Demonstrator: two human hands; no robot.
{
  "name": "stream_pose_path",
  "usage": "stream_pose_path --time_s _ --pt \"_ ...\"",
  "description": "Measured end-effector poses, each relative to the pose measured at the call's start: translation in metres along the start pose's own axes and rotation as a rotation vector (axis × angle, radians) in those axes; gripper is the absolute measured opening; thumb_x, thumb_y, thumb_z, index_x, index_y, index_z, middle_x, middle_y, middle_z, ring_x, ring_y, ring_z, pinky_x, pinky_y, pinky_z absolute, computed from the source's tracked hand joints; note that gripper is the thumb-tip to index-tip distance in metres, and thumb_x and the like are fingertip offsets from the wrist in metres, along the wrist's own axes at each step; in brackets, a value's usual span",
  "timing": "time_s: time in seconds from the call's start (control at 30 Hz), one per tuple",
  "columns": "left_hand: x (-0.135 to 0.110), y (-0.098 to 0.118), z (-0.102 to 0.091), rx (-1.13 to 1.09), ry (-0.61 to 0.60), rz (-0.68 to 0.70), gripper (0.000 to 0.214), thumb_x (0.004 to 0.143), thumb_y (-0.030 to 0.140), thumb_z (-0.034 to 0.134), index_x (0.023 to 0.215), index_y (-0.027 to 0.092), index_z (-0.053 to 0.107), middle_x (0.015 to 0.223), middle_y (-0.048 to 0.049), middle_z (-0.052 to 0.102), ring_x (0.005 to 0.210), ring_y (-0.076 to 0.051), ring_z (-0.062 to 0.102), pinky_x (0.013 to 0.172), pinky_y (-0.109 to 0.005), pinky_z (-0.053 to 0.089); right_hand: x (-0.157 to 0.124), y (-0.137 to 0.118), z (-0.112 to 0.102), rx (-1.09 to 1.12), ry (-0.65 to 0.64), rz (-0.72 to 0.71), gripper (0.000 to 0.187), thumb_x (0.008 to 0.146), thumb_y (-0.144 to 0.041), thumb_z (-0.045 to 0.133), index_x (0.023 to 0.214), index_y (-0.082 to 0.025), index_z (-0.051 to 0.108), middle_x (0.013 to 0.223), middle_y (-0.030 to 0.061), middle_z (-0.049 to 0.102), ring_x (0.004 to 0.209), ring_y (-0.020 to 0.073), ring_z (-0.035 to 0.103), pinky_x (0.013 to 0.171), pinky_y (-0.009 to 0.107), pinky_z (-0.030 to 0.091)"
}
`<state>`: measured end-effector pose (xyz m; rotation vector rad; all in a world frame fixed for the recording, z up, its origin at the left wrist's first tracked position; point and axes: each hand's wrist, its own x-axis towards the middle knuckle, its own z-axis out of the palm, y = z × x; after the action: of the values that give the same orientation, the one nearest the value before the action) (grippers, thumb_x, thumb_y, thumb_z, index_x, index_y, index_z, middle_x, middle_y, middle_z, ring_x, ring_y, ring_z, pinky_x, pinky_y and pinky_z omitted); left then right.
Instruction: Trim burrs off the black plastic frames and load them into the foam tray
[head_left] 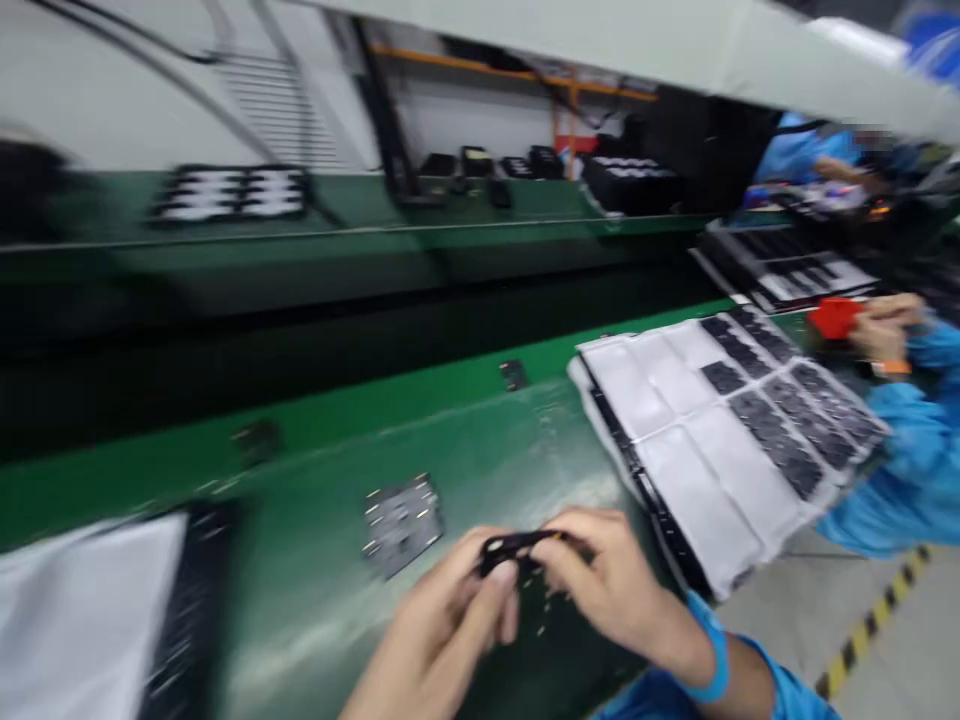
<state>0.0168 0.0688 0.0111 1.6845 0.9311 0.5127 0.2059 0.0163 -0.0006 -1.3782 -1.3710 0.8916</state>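
Both my hands meet low in the middle of the view over a green work surface (315,580). My left hand (442,625) and my right hand (607,580) are closed on the two ends of a small flat black part (517,545), pinched between fingers and thumbs. A blue band sits on my right wrist. Just left of my hands a small dark board with bright contacts (401,522) lies flat on the surface. The picture is smeared by motion.
A white tray (675,400) stacked on dark trays, part filled with black parts, lies right of my hands. Another tray stack (97,610) sits lower left. A co-worker in blue (911,440) at the right holds something red (834,318). A dark conveyor runs behind.
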Motion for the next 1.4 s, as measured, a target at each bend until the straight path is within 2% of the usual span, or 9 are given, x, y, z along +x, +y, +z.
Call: stream_pose_path --time_s 0.13,0.3,0.43,0.57,0.83,0.97,1.2,1.3,1.4 --pt "0.000 0.016 0.009 -0.181 0.015 -0.070 0.042 0.106 0.059 0.041 0.100 0.022 0.059 0.065 0.0009 0.060 0.057 -0.016 0.054 0.058 -0.026 0.047 -0.001 0.008 -0.005 -0.013 -0.039 -0.004 0.023 0.104 -0.032 0.060 0.090 -0.019 0.073 0.079 0.0030 0.071 0.070 0.0176 0.065 0.066 0.026 0.050" --pt "0.000 0.015 0.008 -0.201 0.052 -0.084 0.036 0.108 0.048 0.038 0.097 0.021 0.059 0.062 0.0028 0.058 0.054 -0.015 0.050 0.057 -0.027 0.041 -0.001 0.009 -0.008 -0.028 -0.096 -0.057 0.018 0.106 -0.028 0.059 0.097 -0.021 0.073 0.084 0.0032 0.071 0.075 0.0187 0.067 0.070 0.027 0.052" --pt "0.002 0.016 0.008 -0.221 0.071 -0.078 0.036 0.108 0.046 0.035 0.093 0.021 0.055 0.056 0.0066 0.049 0.050 -0.013 0.041 0.056 -0.027 0.037 0.000 0.003 -0.006 -0.076 -0.082 -0.135 0.018 0.106 -0.025 0.057 0.099 -0.022 0.074 0.086 0.0049 0.072 0.078 0.0205 0.068 0.073 0.030 0.053" --pt "0.005 0.013 0.009 -0.251 0.085 -0.083 0.034 0.107 0.047 0.035 0.091 0.022 0.051 0.057 0.0076 0.044 0.051 -0.014 0.039 0.056 -0.027 0.035 0.001 0.001 -0.004 -0.116 -0.094 -0.190 0.018 0.107 -0.021 0.055 0.104 -0.021 0.073 0.088 0.0059 0.072 0.077 0.0200 0.068 0.070 0.030 0.053" --pt "0.005 0.007 0.013 -0.240 0.133 0.030 0.038 0.109 0.043 0.036 0.087 0.020 0.055 0.076 0.0044 0.047 0.052 -0.010 0.036 0.056 -0.026 0.035 0.000 -0.003 -0.005 -0.143 -0.085 -0.235 0.017 0.107 -0.019 0.056 0.103 -0.020 0.073 0.086 0.0053 0.071 0.074 0.0187 0.067 0.069 0.028 0.054" --pt "0.006 0.002 0.015 -0.256 0.139 0.033 0.037 0.109 0.041 0.036 0.087 0.019 0.056 0.077 0.0042 0.046 0.053 -0.009 0.036 0.055 -0.026 0.034 0.000 -0.004 -0.005 -0.140 -0.087 -0.267 0.018 0.106 -0.014 0.055 0.103 -0.020 0.072 0.086 0.0042 0.069 0.073 0.0167 0.066 0.068 0.026 0.053" --pt "0.006 -0.002 0.020 -0.293 0.135 0.045 0.035 0.108 0.036 0.032 0.088 0.019 0.054 0.083 0.0026 0.048 0.052 -0.009 0.036 0.052 -0.025 0.033 -0.001 0.001 -0.004 -0.148 -0.094 -0.243 0.017 0.105 -0.012 0.057 0.102 -0.019 0.071 0.085 0.0035 0.068 0.073 0.0167 0.065 0.069 0.026 0.051" --pt "0.005 -0.001 0.019 -0.291 0.131 0.026 0.033 0.108 0.033 0.031 0.090 0.019 0.054 0.078 0.0038 0.046 0.053 -0.010 0.036 0.054 -0.026 0.033 0.001 0.002 -0.005 -0.142 -0.082 -0.242 0.016 0.104 -0.012 0.058 0.101 -0.019 0.072 0.085 0.0032 0.068 0.073 0.0166 0.065 0.068 0.026 0.051" --pt "0.004 -0.001 0.016 -0.290 0.079 -0.008 0.031 0.107 0.031 0.030 0.093 0.019 0.055 0.067 0.0060 0.044 0.055 -0.012 0.038 0.058 -0.027 0.035 0.001 0.002 -0.005 -0.136 -0.086 -0.231 0.016 0.104 -0.012 0.058 0.100 -0.019 0.072 0.085 0.0033 0.069 0.074 0.0164 0.066 0.069 0.026 0.051"
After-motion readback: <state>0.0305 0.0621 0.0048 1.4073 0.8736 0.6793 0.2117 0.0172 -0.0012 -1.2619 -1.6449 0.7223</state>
